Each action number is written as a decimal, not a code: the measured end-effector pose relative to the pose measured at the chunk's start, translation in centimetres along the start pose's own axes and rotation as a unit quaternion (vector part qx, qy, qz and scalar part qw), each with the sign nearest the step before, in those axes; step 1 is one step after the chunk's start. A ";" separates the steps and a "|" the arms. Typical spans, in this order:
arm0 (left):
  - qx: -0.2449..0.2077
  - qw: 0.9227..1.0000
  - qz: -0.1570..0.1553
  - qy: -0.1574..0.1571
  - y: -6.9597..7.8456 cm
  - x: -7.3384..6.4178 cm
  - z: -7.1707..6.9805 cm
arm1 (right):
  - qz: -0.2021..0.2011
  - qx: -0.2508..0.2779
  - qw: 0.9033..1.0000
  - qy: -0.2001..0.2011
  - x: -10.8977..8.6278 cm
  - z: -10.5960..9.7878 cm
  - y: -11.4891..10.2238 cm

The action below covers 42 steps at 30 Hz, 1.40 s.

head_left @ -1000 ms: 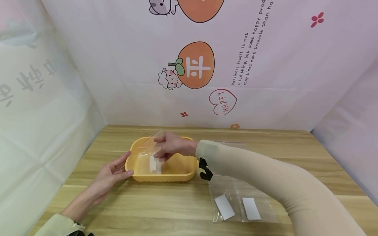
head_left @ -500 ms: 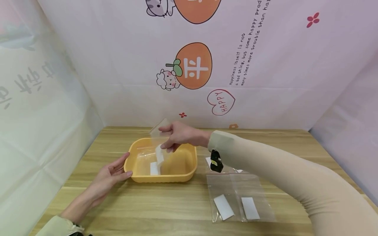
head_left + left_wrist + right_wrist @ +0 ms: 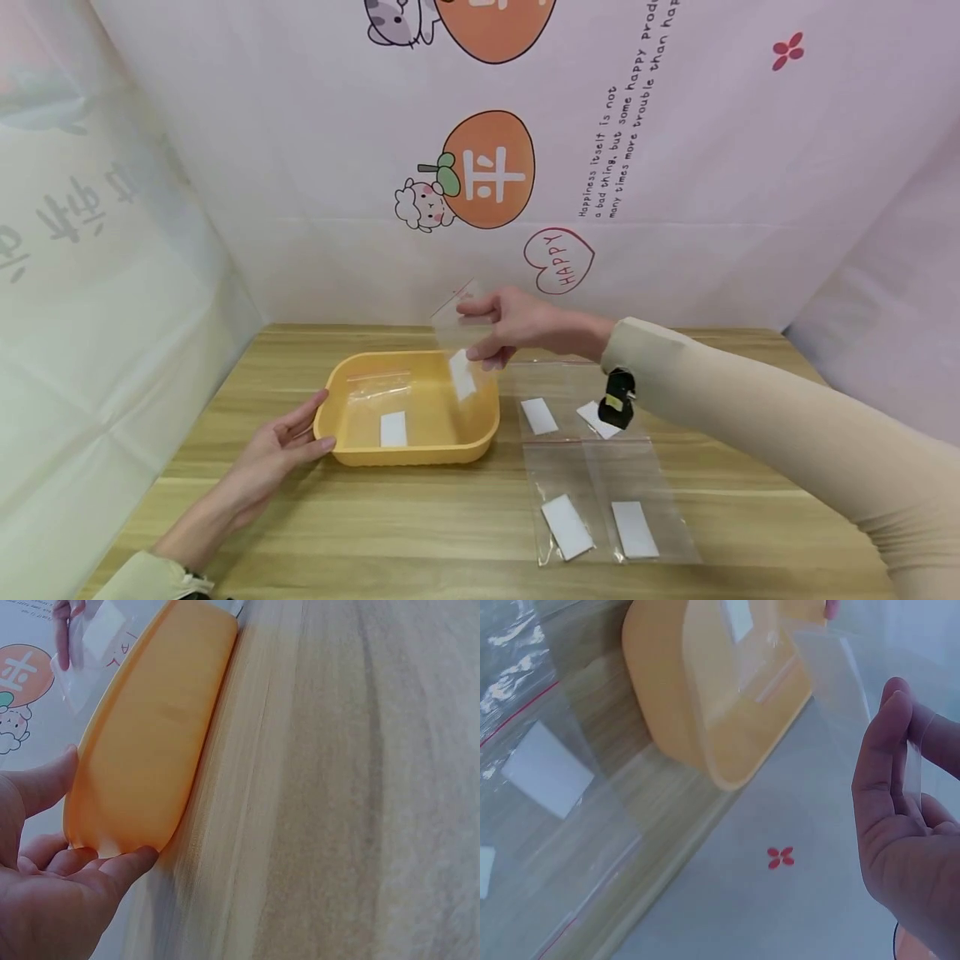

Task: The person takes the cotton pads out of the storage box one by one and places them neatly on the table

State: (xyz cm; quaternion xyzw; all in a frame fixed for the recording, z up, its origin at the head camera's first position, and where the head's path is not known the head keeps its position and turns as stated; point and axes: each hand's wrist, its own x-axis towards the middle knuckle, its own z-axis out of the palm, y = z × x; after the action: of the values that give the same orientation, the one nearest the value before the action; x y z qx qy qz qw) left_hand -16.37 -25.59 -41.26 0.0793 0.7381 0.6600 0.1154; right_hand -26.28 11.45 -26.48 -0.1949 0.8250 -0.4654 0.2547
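A yellow plastic tray stands on the wooden table, and my left hand grips its left end. In the left wrist view the thumb lies at the rim and the fingers press the outer wall. My right hand pinches a clear zip bag above the tray's right end. A white rectangular piece hangs in that bag, which shows tilted in the right wrist view. Inside the tray lies another clear bag with a white rectangle in it.
Right of the tray, several clear zip bags lie flat in two rows, each with a white rectangle. The right forearm passes over the back row. A printed cloth wall rises behind the table.
My right hand has lifted one bag up out of the tray and carried it rightward. The other bag stays in the tray. My left hand keeps its grip on the tray.
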 end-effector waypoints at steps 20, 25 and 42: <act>-0.008 1.000 0.007 -0.001 -0.1 0.0 0.0 | 0.029 0.003 0.999 0.022 -7.1 -6.8 7.2; -0.009 1.000 0.006 -0.001 -0.1 0.0 0.1 | 0.037 0.011 0.999 0.025 -8.8 -8.1 9.8; -0.008 1.000 0.006 0.001 -0.2 0.1 0.0 | 0.058 0.066 0.995 0.039 -12.1 -11.8 19.1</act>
State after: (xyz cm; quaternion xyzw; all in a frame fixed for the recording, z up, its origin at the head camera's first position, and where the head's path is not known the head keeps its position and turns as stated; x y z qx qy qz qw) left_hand -16.42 -25.56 -41.49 0.0824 0.7324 0.6666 0.1115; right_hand -25.38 35.49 -35.04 -0.1110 0.8117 -0.5108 0.2608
